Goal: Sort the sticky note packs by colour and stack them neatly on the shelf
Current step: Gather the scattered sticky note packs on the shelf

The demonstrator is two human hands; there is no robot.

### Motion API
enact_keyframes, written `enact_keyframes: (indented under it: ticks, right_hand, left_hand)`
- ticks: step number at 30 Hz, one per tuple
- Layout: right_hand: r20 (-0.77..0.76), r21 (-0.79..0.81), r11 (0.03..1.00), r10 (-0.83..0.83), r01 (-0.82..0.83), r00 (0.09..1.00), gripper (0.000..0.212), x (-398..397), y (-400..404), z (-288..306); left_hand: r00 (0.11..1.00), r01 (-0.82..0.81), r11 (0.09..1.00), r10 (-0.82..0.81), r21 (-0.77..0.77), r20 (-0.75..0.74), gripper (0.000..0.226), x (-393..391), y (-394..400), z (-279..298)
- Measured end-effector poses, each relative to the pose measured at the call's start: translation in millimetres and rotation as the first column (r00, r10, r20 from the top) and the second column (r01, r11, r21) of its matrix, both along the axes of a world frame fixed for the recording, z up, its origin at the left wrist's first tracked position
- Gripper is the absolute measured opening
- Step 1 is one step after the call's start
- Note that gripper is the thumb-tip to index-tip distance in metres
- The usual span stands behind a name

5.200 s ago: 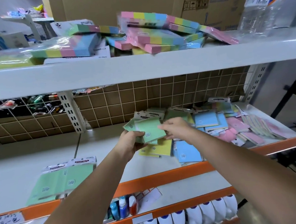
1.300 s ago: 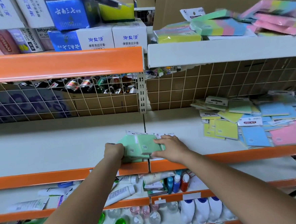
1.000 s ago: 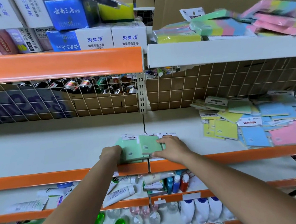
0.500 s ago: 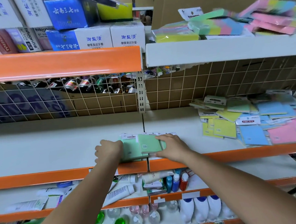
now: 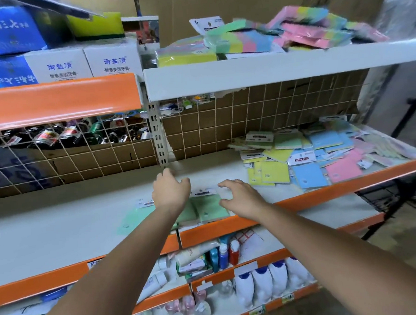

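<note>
head view, one entry: middle shelf, white deck with orange front lip.

item 1: green sticky note packs, laid in a low group at the front edge of the shelf, just behind the orange lip; white header cards are seen at their far ends. some packs are hidden under the left forearm, so the count cannot be told.

item 2: left hand, held above the green group, fingers loosely curled, nothing gripped.

item 3: right hand, held just right of the green group, fingers spread and relaxed, nothing gripped; whether the packs are touched cannot be told.

item 4: unsorted heap of sticky note packs, yellow, blue, pink and green mixed, lying well apart to the right on the same shelf.

step in hand, as judged: the green group is set down and both hands are free. the greater part of the sorting is judged undone.

next move, as judged: a reach to the right heap is called for, with one colour picked out, flat packs pinched by their edges, and a separate pile begun beside the green.
</note>
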State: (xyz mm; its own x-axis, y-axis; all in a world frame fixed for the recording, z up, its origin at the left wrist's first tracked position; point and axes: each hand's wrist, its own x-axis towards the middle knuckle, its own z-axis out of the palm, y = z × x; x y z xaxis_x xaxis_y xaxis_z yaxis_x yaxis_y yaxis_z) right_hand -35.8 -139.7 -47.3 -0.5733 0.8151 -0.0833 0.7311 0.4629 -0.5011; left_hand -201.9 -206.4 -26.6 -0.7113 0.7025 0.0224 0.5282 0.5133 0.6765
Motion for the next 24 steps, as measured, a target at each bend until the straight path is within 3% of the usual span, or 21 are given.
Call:
enact_keyframes:
  ticks: [11,20,24]
  right_hand:
    - [0.000,0.049,0.989,-0.137,0.137,0.991,0.047,66.5,58.7,10.2]
    - [-0.039,0.079,0.962,-0.257,0.260,0.965,0.044,121.8,145.3,27.6]
    - [-0.026,0.105,0.934,-0.340,0.341,0.940,0.041,140.0,185.4,33.9]
  left_hand:
    - [0.936,0.160,0.986,-0.169,0.055,0.307,0.038,73.7,67.6,-3.2]
    - [0.891,0.168,0.982,-0.187,0.082,0.413,0.037,132.2,141.0,5.2]
    - [0.889,0.159,0.981,-0.190,0.108,0.418,0.023,152.3,172.8,9.4]
